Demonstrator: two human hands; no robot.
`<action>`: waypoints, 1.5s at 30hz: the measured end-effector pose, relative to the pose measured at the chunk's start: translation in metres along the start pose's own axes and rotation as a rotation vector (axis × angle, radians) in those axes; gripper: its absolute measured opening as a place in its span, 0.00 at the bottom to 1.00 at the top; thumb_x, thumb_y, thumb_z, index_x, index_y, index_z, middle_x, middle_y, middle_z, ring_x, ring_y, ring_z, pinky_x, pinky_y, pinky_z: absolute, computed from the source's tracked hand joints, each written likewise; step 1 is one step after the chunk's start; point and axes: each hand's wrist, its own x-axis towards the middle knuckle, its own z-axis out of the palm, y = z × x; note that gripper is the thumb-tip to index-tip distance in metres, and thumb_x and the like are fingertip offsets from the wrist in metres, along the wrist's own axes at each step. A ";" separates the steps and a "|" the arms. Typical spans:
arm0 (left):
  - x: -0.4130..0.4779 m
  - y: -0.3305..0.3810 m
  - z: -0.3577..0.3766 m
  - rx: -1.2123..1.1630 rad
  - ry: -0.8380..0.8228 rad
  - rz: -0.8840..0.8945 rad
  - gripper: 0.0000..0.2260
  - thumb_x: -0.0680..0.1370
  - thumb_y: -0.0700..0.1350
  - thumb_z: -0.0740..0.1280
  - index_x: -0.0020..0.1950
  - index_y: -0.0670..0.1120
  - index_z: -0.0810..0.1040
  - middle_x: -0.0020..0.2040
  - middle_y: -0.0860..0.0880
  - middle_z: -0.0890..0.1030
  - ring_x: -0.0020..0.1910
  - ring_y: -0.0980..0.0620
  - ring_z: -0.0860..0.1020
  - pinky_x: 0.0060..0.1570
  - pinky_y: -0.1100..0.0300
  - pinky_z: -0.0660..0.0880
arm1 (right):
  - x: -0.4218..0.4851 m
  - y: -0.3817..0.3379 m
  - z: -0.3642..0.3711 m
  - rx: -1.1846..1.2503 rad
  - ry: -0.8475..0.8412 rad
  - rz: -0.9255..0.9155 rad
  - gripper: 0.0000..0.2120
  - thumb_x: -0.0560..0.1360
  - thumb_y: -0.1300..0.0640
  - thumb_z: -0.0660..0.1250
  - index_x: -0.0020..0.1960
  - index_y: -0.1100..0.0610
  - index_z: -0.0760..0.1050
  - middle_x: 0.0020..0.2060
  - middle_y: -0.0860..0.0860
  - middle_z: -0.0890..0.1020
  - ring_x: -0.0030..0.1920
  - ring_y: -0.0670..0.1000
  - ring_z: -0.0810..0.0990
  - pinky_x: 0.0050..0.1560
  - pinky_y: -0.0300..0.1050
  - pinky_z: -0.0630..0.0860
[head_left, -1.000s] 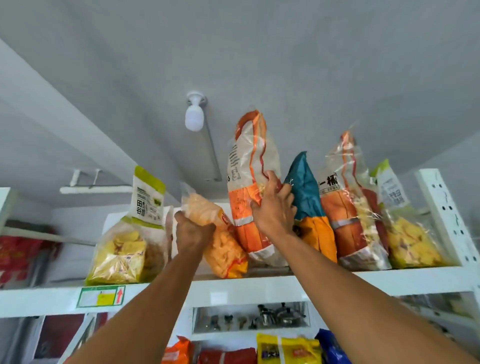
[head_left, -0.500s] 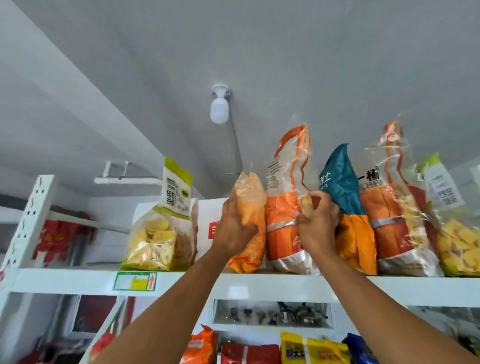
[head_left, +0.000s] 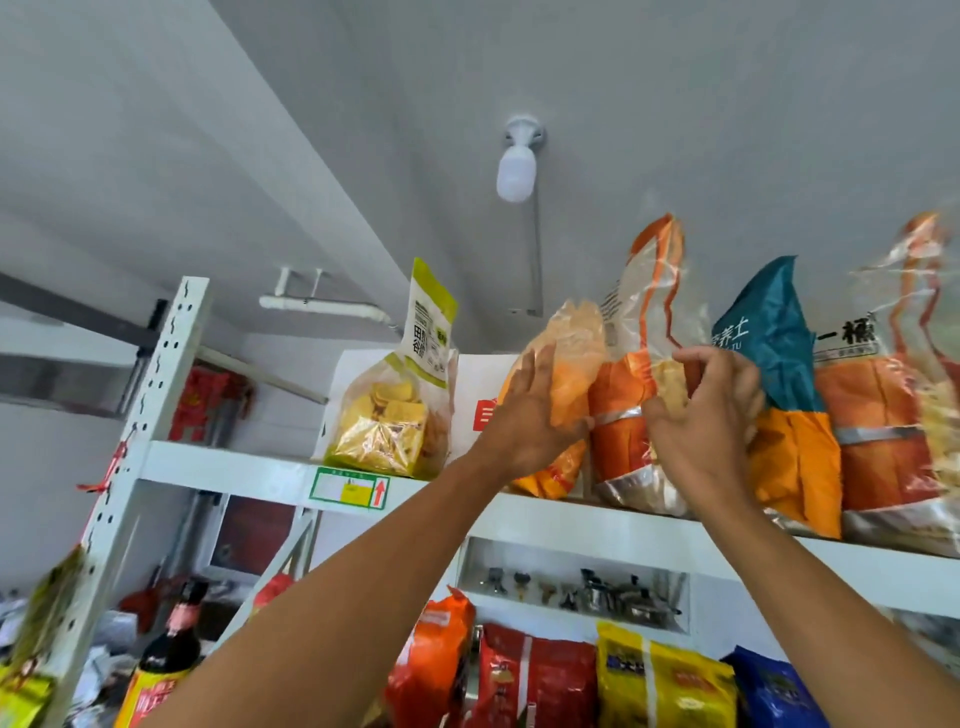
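Right of centre in the frame, on the white top shelf (head_left: 260, 470), the small orange bag (head_left: 574, 345) stands tilted, leaning against the tall clear-and-orange bag (head_left: 641, 291) next to it. The left hand (head_left: 535, 415) lies flat on the small bag's left face, fingers straight and close together, thumb tucked under its front. The right hand (head_left: 701, 421) has its fingers and thumb curled into the film at the front of the tall bag. Both bags look light, puffed with air and loose crisp pieces, so they should give under pressure and the contents would likely crush if squeezed. The film looks slick. The safer hold is probably on the flat sides or the sealed top edge, with open palms steering rather than a hard grip. There is little room: to the right a teal-and-orange bag (head_left: 779, 332) touches the tall one, and a further orange bag (head_left: 883, 415) stands at the right edge. Left of the hands a white box (head_left: 478, 379) stands behind, and a yellow snack bag (head_left: 389, 415) sits near the middle, above a green price tag (head_left: 348, 488). A bulb (head_left: 514, 176) hangs from the ceiling at upper centre. More packets (head_left: 540, 675) fill the lower shelf along the bottom.
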 end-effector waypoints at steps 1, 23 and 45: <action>-0.006 -0.001 -0.002 0.005 0.063 0.008 0.43 0.81 0.59 0.67 0.84 0.52 0.41 0.85 0.50 0.45 0.84 0.49 0.47 0.81 0.47 0.48 | -0.005 -0.004 -0.002 -0.024 -0.020 -0.053 0.24 0.72 0.59 0.74 0.63 0.46 0.68 0.69 0.51 0.65 0.70 0.56 0.65 0.67 0.57 0.68; -0.052 -0.109 -0.049 0.418 0.417 -0.446 0.60 0.62 0.75 0.73 0.81 0.58 0.41 0.82 0.42 0.52 0.77 0.33 0.62 0.64 0.34 0.71 | -0.075 -0.054 0.056 -0.256 -0.722 -0.335 0.19 0.84 0.45 0.60 0.75 0.37 0.69 0.83 0.46 0.40 0.83 0.61 0.44 0.80 0.63 0.57; -0.231 -0.071 -0.203 -0.088 0.841 -0.101 0.51 0.67 0.29 0.79 0.78 0.61 0.58 0.66 0.47 0.73 0.55 0.64 0.80 0.48 0.72 0.79 | -0.068 -0.073 0.063 -0.438 -0.942 -0.481 0.23 0.84 0.49 0.57 0.79 0.43 0.62 0.84 0.53 0.48 0.83 0.64 0.46 0.81 0.62 0.49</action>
